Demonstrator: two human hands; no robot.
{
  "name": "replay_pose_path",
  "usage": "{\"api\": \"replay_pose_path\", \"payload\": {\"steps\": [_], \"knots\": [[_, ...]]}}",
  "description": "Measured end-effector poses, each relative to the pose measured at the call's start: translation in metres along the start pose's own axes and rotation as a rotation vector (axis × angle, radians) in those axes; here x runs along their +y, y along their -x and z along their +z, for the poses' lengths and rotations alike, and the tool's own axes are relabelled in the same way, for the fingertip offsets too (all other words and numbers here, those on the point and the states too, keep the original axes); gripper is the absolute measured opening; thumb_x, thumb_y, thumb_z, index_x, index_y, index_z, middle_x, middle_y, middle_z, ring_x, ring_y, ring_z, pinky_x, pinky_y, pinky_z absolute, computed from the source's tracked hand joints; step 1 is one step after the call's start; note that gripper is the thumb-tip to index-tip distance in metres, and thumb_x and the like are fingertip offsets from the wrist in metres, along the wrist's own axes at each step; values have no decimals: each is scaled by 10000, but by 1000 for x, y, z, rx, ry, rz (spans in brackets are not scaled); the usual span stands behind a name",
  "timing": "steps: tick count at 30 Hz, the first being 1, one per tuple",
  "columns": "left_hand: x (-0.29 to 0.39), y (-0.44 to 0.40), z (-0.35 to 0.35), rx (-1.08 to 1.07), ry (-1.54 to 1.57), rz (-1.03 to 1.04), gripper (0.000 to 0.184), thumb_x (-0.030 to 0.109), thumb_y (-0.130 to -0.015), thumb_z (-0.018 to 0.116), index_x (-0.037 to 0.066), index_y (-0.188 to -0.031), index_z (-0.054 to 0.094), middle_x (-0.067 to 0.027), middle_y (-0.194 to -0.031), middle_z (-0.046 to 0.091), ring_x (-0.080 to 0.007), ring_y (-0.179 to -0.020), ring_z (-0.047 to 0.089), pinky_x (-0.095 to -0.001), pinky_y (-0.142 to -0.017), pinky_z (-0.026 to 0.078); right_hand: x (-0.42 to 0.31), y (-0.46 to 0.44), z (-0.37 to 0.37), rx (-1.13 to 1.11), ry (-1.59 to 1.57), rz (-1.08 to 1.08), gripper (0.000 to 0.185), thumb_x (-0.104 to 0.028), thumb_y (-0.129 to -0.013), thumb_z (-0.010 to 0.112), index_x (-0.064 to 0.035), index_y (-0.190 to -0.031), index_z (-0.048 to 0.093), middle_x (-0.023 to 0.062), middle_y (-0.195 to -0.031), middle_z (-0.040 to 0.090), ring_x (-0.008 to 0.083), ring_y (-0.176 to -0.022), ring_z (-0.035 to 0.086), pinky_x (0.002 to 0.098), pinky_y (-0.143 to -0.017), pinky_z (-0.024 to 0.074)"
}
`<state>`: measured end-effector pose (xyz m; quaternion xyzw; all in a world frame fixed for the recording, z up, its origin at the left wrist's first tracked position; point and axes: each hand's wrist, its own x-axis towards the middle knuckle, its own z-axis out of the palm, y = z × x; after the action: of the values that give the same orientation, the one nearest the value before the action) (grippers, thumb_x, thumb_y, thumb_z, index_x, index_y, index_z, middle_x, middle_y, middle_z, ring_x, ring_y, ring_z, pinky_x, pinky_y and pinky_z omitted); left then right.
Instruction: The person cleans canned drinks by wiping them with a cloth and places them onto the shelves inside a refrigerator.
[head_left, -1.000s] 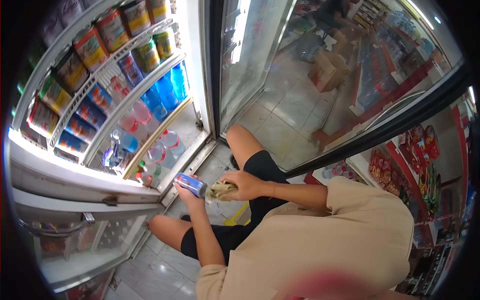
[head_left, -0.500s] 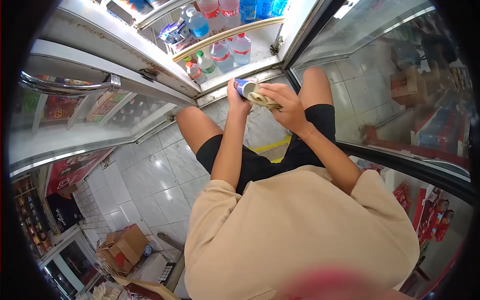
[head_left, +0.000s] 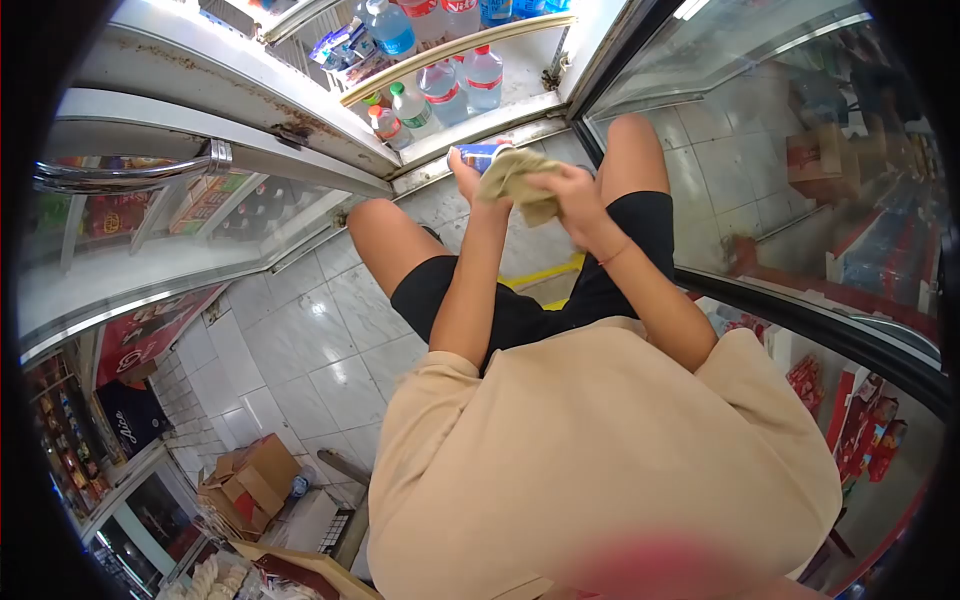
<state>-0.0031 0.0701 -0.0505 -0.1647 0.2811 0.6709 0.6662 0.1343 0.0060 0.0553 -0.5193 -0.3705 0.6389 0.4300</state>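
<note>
My left hand (head_left: 467,176) is wrapped round a blue can (head_left: 474,157), which lies tilted in front of the open fridge. A greenish-beige cloth (head_left: 527,177) is bunched in my right hand (head_left: 573,200) and hangs over the near end of the can. That end is hidden by the cloth, and the can's print is too small to read. Just beyond my hands, several bottles stand on the fridge's lowest level, among them a green-capped bottle (head_left: 410,108) and a red-capped bottle (head_left: 484,80).
Open glass doors flank me: the left door (head_left: 150,235) with a chrome handle (head_left: 130,172), the right door (head_left: 740,170) with a black frame. A fridge shelf edge (head_left: 450,60) crosses above the lower bottles. A cardboard box (head_left: 250,482) sits on the tiled floor (head_left: 320,330) behind me.
The cloth has spread from a bunch at the can's end to drape over it and towards my left wrist. Both hands have shifted slightly, and the can has turned to lie flatter.
</note>
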Motion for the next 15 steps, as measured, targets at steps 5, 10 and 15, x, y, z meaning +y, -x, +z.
{"api": "replay_pose_path", "payload": {"steps": [5,10,15], "knots": [[9,1,10,3,115,4,545,452,-1000,426,-77,-1114,495,-216,-1013,631,-344,-958,681,-493,-996,574,11,-14,-22,310,-35,-217,252,-96,-915,684,9,-1141,650,96,-1102,697,156,-944,680,280,-846,539],[5,-1,9,-16,107,-26,544,459,-1002,437,-70,-1106,509,-219,-1014,640,-340,-941,683,-477,-963,579,-1,-8,-4,88,694,-859,414,-32,-788,689,-46,-1198,632,155,-1152,637,366,-1010,632,400,-916,513],[12,-25,-16,72,-132,129,588,551,-984,411,-22,-960,541,-224,-855,669,-373,-855,674,-479,-775,580,18,3,16,-23,968,-945,365,-27,-811,681,-35,-1175,650,153,-1187,648,339,-1038,633,393,-950,496]]}}
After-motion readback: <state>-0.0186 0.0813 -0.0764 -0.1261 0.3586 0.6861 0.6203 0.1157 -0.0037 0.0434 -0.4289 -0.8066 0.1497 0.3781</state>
